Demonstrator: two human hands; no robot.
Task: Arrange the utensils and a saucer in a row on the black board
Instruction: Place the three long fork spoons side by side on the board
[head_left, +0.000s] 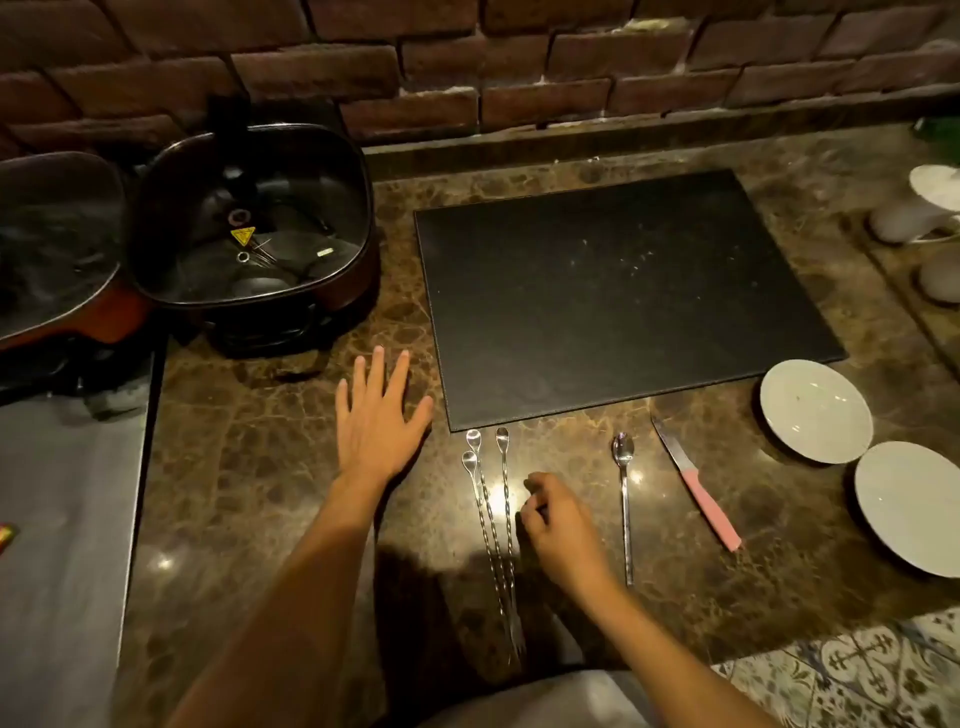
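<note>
The right hand, fingers loosely curled and holding nothing, hovers just beside three skewers near the bare board's front edge, the left hand flat and spread on the counter by its left corner, with spoon, knife and two saucers rightward.

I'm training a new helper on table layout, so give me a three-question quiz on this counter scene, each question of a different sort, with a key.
1. True or false: the black board already holds a utensil.
2. Multiple choice: what lies nearest the right hand? A) the pink-handled knife B) the three twisted-handle spoons C) the two saucers
3. Fill in: the left hand rests flat on the ____, just left of the board.

Key: 1. False, the board is bare. 2. B; the single spoon lies on the hand's other side, a little farther. 3. Counter.
</note>
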